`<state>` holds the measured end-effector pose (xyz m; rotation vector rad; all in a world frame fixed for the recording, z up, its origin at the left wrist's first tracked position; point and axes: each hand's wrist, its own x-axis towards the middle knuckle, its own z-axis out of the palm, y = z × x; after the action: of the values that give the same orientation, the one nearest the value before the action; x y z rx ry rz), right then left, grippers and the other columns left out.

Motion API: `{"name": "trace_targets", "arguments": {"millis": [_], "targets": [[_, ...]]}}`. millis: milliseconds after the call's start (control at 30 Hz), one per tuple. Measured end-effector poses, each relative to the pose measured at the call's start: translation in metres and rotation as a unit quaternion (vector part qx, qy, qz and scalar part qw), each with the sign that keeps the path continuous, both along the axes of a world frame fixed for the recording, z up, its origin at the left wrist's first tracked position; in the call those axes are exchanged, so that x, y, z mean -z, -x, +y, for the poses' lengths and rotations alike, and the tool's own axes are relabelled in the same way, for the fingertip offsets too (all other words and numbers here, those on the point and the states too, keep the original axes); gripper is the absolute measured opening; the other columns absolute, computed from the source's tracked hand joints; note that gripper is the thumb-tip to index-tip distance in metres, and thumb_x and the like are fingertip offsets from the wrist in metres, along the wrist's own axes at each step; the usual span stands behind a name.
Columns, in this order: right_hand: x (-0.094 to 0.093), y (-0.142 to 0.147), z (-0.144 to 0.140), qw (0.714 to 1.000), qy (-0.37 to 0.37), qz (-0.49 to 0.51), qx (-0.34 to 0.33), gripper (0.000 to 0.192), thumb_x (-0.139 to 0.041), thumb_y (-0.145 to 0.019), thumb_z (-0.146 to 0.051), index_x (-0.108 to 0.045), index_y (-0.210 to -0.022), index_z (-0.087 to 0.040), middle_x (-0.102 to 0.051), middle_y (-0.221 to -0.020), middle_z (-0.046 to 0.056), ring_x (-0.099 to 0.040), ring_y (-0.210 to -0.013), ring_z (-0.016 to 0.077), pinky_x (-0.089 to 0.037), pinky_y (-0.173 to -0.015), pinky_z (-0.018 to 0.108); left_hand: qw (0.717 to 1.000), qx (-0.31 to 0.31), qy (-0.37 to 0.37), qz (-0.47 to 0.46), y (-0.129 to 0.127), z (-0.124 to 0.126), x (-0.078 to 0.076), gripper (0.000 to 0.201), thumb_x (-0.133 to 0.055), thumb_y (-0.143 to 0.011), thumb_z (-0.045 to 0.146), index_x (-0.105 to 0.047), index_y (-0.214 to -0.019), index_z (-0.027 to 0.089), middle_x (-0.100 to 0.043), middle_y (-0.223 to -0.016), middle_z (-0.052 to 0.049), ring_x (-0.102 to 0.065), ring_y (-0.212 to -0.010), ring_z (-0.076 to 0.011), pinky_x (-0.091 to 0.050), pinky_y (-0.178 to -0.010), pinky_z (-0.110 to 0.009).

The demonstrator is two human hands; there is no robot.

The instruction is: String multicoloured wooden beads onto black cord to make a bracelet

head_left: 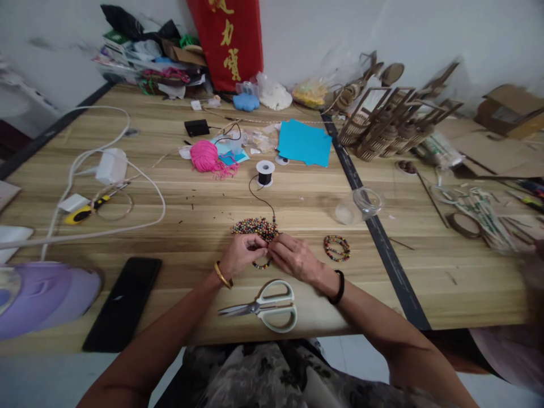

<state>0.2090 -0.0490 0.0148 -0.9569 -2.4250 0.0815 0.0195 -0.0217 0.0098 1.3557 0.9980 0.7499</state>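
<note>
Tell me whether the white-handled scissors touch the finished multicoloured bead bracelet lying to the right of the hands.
Apart. The head view shows the white-handled scissors near the table edge and the finished bead bracelet farther up and right, with bare wooden table between them.

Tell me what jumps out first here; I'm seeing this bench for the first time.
At the middle of the wooden table, the left hand and right hand meet over a short string of beads, just below a pile of beads. White-handled scissors lie nearer the front edge, and a red banner stands against the back wall.
</note>
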Motion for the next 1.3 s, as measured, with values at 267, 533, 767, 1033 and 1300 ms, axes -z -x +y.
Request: {"name": "trace_targets", "arguments": {"millis": [267,533,767,1033,1300], "targets": [[0.001,0.0,0.001,1.0,0.026,0.016,0.002,0.02,-0.042,-0.099,-0.022,-0.057,-0.088,-0.015,-0.061,-0.081,0.008,-0.055,-0.073,0.0161,-0.041,-0.06,0.026,0.995,-0.019,-0.085,0.05,-0.003,-0.005,0.004,0.003,-0.064,-0.071,0.014,-0.065,-0.07,0.012,-0.068,-0.065,-0.002,-0.061,-0.059,-0.0109,-0.049,-0.058,-0.02],[0.002,0.002,0.004,0.966,0.19,0.174,0.014,0.009,-0.05,-0.092,-0.017,-0.056,-0.084,-0.016,-0.059,-0.076,0.003,-0.054,-0.066,0.0119,-0.041,-0.059,0.022,0.948,-0.034,-0.284,0.138,-0.006,-0.009,0.007,0.008,-0.061,-0.075,0.01,-0.064,-0.069,0.014,-0.069,-0.068,-0.003,-0.063,-0.062,-0.013,-0.05,-0.062,-0.023],[-0.004,-0.001,0.009,0.926,0.317,0.206,0.016,0.011,-0.052,-0.089,-0.018,-0.059,-0.081,-0.014,-0.058,-0.072,0.001,-0.049,-0.062,0.0102,-0.038,-0.057,0.021,0.903,-0.028,-0.411,0.126,-0.007,-0.009,0.002,0.011,-0.059,-0.079,0.008,-0.063,-0.071,0.015,-0.07,-0.074,-0.005,-0.065,-0.071,-0.015,-0.053,-0.069,-0.026],[-0.006,-0.005,0.011,0.922,0.335,0.197,0.002,0.014,-0.052,-0.091,-0.022,-0.059,-0.082,-0.014,-0.055,-0.073,0.0,-0.047,-0.063,0.0101,-0.036,-0.058,0.021,0.877,-0.017,-0.447,0.178,-0.004,-0.011,0.002,0.009,-0.058,-0.081,0.01,-0.064,-0.078,0.017,-0.071,-0.076,-0.004,-0.066,-0.071,-0.015,-0.053,-0.071,-0.026],[-0.003,-0.01,0.014,0.925,0.328,0.191,-0.02,0.015,-0.051,-0.093,-0.024,-0.06,-0.085,-0.014,-0.057,-0.078,0.002,-0.049,-0.067,0.0109,-0.037,-0.06,0.021,0.864,-0.02,-0.467,0.186,-0.003,-0.01,0.007,0.008,-0.06,-0.082,0.012,-0.066,-0.081,0.017,-0.072,-0.076,-0.003,-0.066,-0.068,-0.014,-0.053,-0.068,-0.024]]}}
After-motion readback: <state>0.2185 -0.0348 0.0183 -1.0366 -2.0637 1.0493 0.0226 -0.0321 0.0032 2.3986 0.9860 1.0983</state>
